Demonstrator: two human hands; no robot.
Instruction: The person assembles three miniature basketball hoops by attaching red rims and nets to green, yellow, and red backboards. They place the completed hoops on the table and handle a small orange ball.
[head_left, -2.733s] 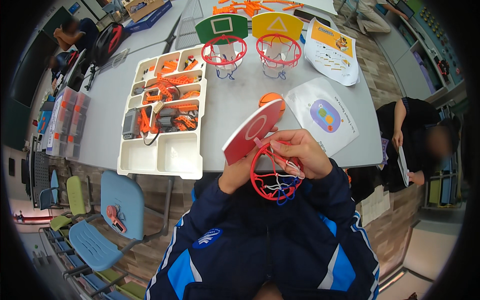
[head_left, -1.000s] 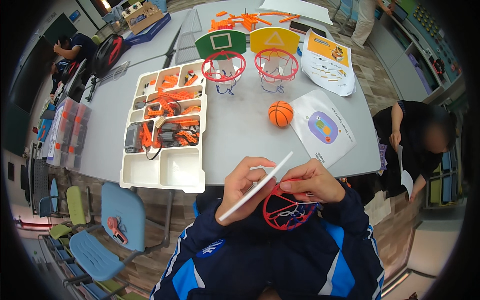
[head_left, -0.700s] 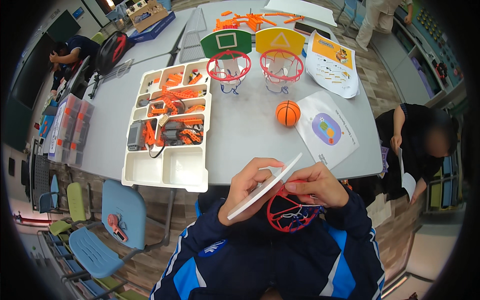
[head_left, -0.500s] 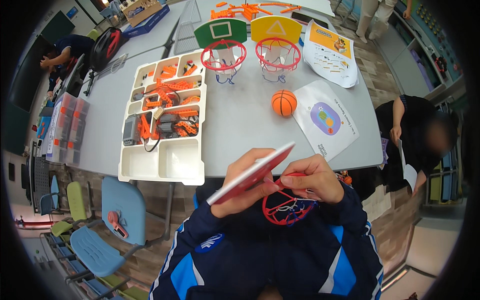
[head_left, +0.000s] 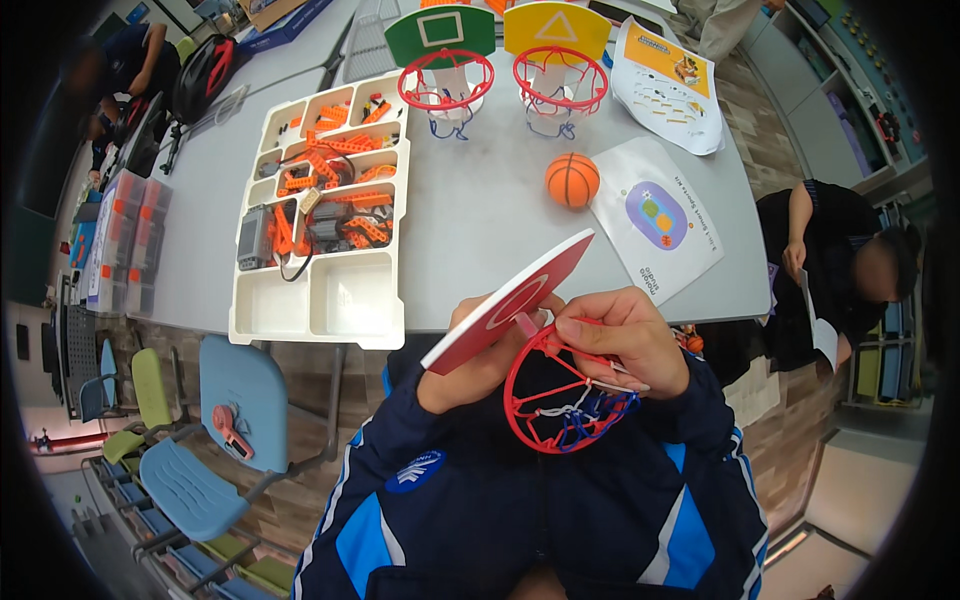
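My left hand is closed on a red backboard with a white edge, held tilted over my lap; its fingers are partly hidden behind the board. My right hand pinches the rim of a red basketball hoop with a white and blue net. The hoop meets the backboard near a small pinkish piece. On the table beyond stand two hoops, one with a green backboard and one with a yellow backboard. A small orange basketball lies in front of them.
A white sorting tray of orange and grey parts lies at the left of the table. Printed sheets lie at the right. A blue chair stands lower left. A person in dark clothes is at the right, another at far left.
The hoop has turned to show more of its ring and sits further left. The backboard has tipped, showing more of its red face. The table scene has shifted slightly upward.
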